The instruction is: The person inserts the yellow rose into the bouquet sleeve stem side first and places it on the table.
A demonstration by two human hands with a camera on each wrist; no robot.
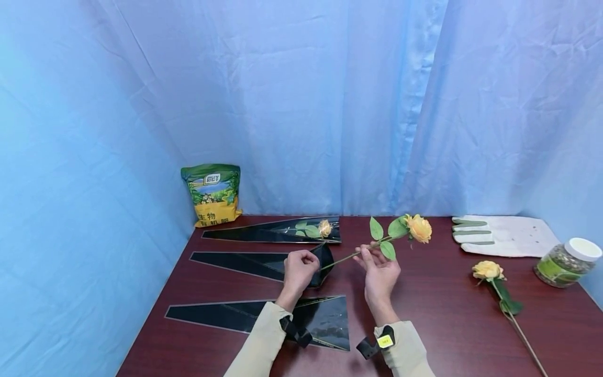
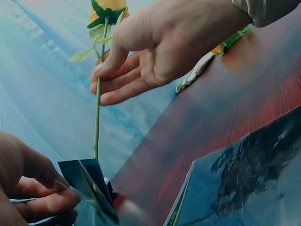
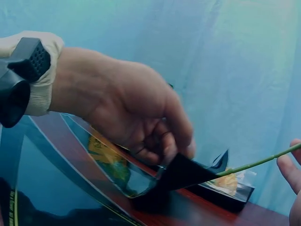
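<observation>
My left hand [image 1: 299, 269] pinches the wide, open end of a tapered black flower sleeve [image 1: 324, 262], lifting its mouth off the table. In my right hand [image 1: 380, 272] the green stem of a yellow rose [image 1: 418, 229] is pinched between thumb and fingers, just below its leaves. The rose tilts, bloom to the right, and its stem's lower end [image 3: 254, 165] runs into the sleeve's mouth. The left wrist view shows the raised sleeve edge [image 2: 77, 174] by the left fingertips; the stem's tip is hidden inside.
Behind lies a sleeve [image 1: 264, 233] holding a rose; nearer me lies another flat sleeve [image 1: 325, 324]. A loose yellow rose [image 1: 488, 270], white gloves [image 1: 513, 236] and a white-lidded jar [image 1: 567, 263] occupy the right. A fertilizer bag [image 1: 213, 193] stands back left, before blue curtains.
</observation>
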